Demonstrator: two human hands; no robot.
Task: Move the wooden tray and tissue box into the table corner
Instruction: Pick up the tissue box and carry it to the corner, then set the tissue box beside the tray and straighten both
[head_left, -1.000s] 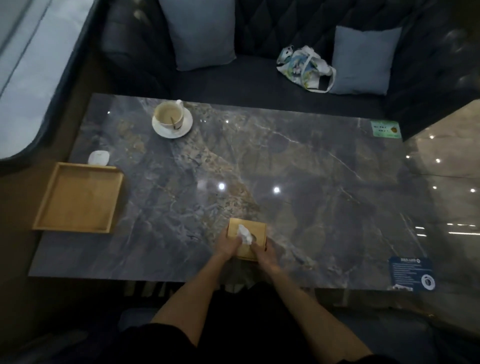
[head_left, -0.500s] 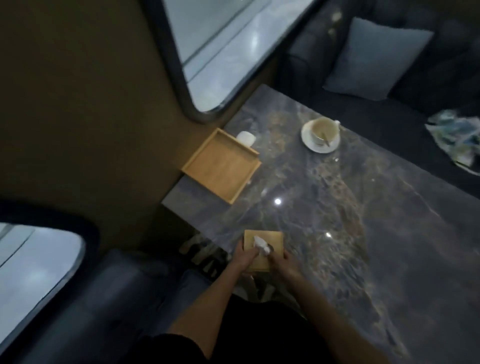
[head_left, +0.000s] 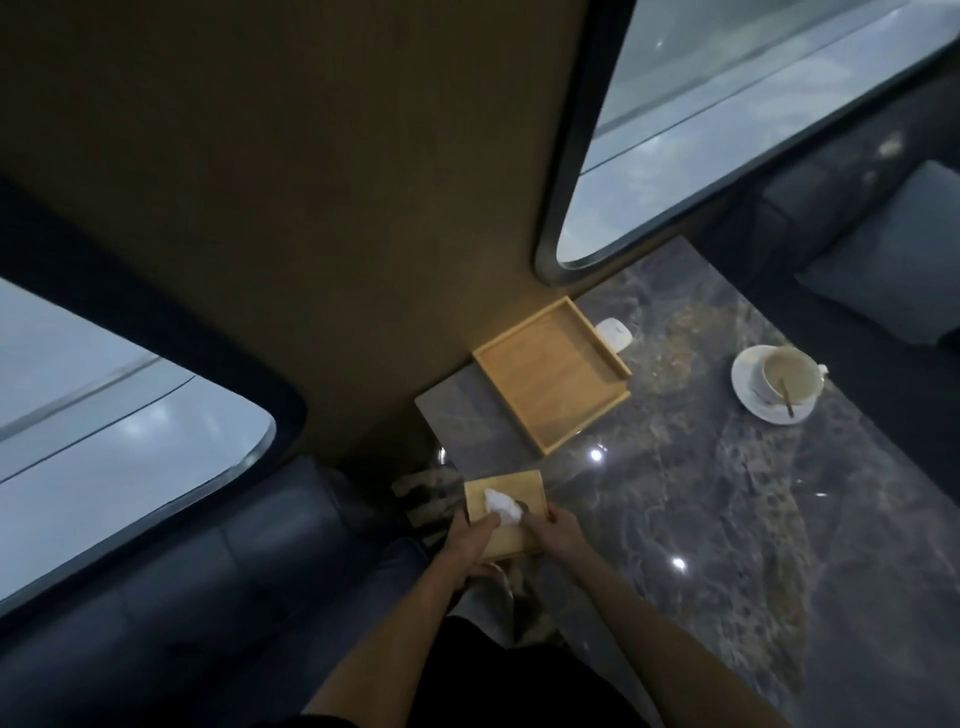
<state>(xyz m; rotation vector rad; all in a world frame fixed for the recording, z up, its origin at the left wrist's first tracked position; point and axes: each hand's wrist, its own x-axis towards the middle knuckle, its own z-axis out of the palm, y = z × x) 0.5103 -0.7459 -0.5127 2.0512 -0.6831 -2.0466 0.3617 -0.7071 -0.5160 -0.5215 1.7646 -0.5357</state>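
A square wooden tissue box with a white tissue sticking out of its top sits at the near edge of the dark marble table. My left hand grips its left side and my right hand grips its right side. An empty wooden tray lies flat farther along the table, against the brown wall, a short gap beyond the box.
A small white object rests behind the tray by the wall. A white cup on a saucer with a spoon stands to the right. Dark sofas and a grey cushion flank the table. Windows sit in the wall.
The view has swung left toward the wall and the table corner. Both hands have carried the tissue box left along the near edge, closer to the tray. The tray has not moved.
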